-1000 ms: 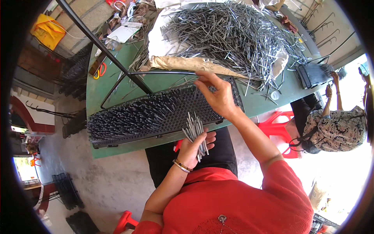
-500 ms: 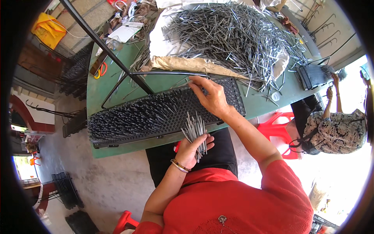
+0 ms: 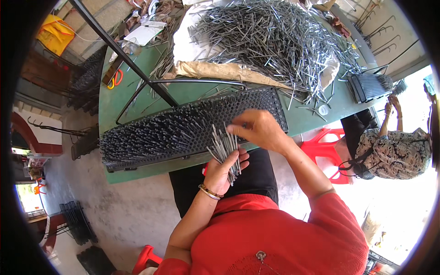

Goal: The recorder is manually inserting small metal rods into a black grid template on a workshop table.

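In front of me a long black perforated rack [image 3: 256,107] lies along the green table's near edge. Thin grey metal rods [image 3: 151,135] stand upright in its holes from the left end to past the middle; holes at the right show bare. My left hand [image 3: 221,173], below the rack, is closed around a bundle of similar rods [image 3: 223,145], fanned out at the top. Over the top of that bundle, my right hand [image 3: 261,130] has its thumb and fingertips pinched together at the rod tips. Whether a rod is between those fingers is too small to tell.
A large heap of loose rods [image 3: 270,41] lies on torn paper [image 3: 206,68] at the back of the green table [image 3: 307,121]. A black metal frame [image 3: 123,52] slants over the rack. Orange scissors [image 3: 118,78] lie left. Another person [image 3: 394,151] works at the right with a similar rack [image 3: 371,87].
My right hand has moved down and toward me, from above the rack to the rod bundle. My left hand still holds the bundle. The view has shifted slightly.
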`<state>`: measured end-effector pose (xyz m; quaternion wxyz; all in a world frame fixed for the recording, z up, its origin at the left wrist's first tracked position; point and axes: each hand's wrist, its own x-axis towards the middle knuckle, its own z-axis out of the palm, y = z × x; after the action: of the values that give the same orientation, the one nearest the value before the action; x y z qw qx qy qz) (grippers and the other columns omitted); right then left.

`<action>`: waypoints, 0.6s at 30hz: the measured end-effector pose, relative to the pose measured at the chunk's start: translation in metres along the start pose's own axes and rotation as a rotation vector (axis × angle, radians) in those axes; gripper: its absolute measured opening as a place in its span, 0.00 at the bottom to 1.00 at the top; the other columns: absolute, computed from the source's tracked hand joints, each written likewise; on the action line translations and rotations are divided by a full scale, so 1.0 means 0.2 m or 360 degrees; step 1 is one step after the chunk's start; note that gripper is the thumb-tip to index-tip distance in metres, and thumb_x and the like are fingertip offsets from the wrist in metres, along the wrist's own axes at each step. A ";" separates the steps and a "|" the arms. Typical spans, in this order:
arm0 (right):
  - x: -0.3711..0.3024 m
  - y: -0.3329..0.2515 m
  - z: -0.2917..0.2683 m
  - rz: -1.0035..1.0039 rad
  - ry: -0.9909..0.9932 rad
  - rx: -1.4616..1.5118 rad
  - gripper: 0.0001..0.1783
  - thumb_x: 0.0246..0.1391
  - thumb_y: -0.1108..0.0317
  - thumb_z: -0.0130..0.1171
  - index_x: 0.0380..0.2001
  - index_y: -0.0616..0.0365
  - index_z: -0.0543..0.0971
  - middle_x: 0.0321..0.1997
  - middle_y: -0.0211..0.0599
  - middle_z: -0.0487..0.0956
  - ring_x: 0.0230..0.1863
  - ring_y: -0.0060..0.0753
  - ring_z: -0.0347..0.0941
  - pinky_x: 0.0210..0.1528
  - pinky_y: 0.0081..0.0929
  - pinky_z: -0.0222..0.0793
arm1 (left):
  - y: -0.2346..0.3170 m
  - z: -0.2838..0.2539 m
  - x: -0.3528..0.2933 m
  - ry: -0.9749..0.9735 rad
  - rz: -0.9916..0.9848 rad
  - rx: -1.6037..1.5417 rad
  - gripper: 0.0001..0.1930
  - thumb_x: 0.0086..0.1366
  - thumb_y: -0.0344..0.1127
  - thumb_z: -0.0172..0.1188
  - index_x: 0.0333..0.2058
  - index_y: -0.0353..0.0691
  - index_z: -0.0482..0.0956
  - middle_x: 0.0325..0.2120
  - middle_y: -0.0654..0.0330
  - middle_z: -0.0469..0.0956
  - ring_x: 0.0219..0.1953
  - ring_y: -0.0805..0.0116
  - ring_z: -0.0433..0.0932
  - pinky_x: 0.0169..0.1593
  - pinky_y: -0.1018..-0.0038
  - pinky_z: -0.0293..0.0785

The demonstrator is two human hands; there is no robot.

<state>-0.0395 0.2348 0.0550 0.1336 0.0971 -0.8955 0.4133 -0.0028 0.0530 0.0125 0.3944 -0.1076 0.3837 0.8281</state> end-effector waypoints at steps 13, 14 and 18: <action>0.05 0.04 -0.05 0.0538 0.0099 0.0715 0.11 0.58 0.68 0.57 0.37 0.66 0.79 0.30 0.32 0.80 0.31 0.16 0.73 0.36 0.17 0.70 | -0.03 0.02 0.01 0.0037 0.0011 0.0016 0.15 0.66 0.36 0.55 0.48 0.38 0.71 0.44 0.53 0.76 0.46 0.63 0.77 0.48 0.64 0.77; 0.08 0.04 -0.04 0.0536 0.0101 0.0715 0.11 0.58 0.68 0.57 0.37 0.66 0.79 0.30 0.32 0.80 0.31 0.16 0.73 0.36 0.17 0.70 | -0.03 0.02 0.01 0.0033 -0.0018 0.0055 0.15 0.66 0.35 0.55 0.48 0.36 0.70 0.43 0.52 0.77 0.45 0.63 0.78 0.46 0.65 0.78; 0.20 0.07 -0.04 0.0131 0.0379 0.0339 0.10 0.56 0.71 0.59 0.38 0.65 0.80 0.31 0.36 0.81 0.34 0.20 0.76 0.37 0.20 0.70 | -0.02 0.04 0.01 0.0064 -0.0058 0.0095 0.14 0.66 0.34 0.55 0.47 0.34 0.69 0.41 0.49 0.77 0.42 0.62 0.79 0.42 0.67 0.80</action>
<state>-0.0799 0.2471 0.0631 0.2107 0.0244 -0.8277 0.5196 0.0008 0.0619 0.0152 0.4046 -0.1194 0.4140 0.8066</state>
